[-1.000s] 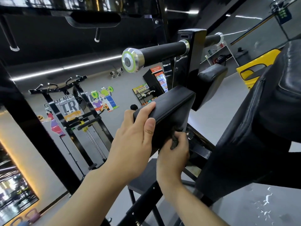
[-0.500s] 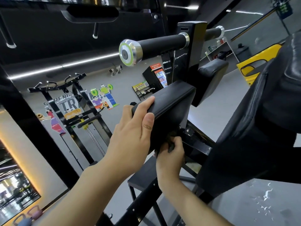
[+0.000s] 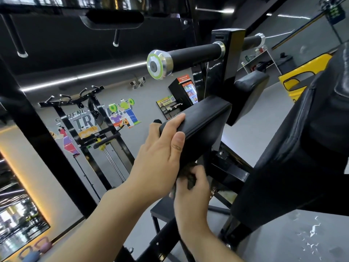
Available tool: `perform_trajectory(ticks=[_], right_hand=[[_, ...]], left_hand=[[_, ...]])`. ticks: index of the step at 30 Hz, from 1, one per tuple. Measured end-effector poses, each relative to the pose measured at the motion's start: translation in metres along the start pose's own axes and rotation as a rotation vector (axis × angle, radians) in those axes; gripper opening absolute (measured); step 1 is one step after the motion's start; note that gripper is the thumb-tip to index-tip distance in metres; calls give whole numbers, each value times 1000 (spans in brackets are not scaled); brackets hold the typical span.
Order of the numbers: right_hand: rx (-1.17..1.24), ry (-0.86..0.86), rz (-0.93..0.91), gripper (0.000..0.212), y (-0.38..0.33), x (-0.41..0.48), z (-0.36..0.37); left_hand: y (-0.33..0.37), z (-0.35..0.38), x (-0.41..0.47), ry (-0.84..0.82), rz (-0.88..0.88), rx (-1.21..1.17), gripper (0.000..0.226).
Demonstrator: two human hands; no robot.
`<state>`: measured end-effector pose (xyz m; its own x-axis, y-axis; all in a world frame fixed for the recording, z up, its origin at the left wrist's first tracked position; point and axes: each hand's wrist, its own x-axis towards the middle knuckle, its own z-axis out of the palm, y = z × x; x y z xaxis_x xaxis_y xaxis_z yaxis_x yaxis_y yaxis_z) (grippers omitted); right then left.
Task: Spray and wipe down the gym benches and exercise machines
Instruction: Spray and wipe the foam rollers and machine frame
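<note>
A black padded arm rest [image 3: 205, 118] of an exercise machine sits at the centre of the head view. My left hand [image 3: 160, 157] grips its near end, fingers over the top edge and thumb on the side face. Below the pad, my right hand [image 3: 192, 188] holds a dark cloth [image 3: 186, 175] bunched against the pad's lower side; most of the cloth is hidden by my fingers. A second black pad [image 3: 249, 87] stands behind. No spray bottle is in view.
A black foam handle with a chrome and green end cap [image 3: 158, 64] juts out above the pad. A large black seat back [image 3: 302, 148] fills the right. Black frame bars [image 3: 226, 169] run below. A cable rack [image 3: 90, 120] stands at the far wall. White marks [image 3: 311, 233] spot the grey floor.
My right hand with the cloth has slid down the pad's side, from its lower edge to just beneath it. My left hand keeps its grip.
</note>
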<state>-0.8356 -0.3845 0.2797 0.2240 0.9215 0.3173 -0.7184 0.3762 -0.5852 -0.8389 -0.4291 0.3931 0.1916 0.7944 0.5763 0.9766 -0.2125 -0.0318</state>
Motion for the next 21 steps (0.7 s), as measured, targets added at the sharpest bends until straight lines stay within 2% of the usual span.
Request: perform_trajectory(ticks=[3, 7, 10, 11, 15, 19, 21], right_hand=[[32, 126, 8, 33, -5, 8, 1], [86, -19, -81, 23, -17, -13, 5], [72, 112, -73, 30, -21, 6, 0], [80, 108, -70, 31, -23, 4, 0], [79, -47, -204, 29, -38, -14, 2], [27, 150, -167, 16, -42, 17, -3], [12, 89, -230, 13, -44, 3, 0]], left_hand=[[0, -1, 0, -8, -16, -4, 51], [1, -2, 0, -21, -23, -10, 49], [2, -3, 1, -28, -32, -13, 51], [2, -3, 0, -36, -35, -13, 50], [2, -6, 2, -48, -55, -63, 43], [1, -6, 1, -75, -66, -105, 43], [0, -8, 1, -78, -73, -164, 44]])
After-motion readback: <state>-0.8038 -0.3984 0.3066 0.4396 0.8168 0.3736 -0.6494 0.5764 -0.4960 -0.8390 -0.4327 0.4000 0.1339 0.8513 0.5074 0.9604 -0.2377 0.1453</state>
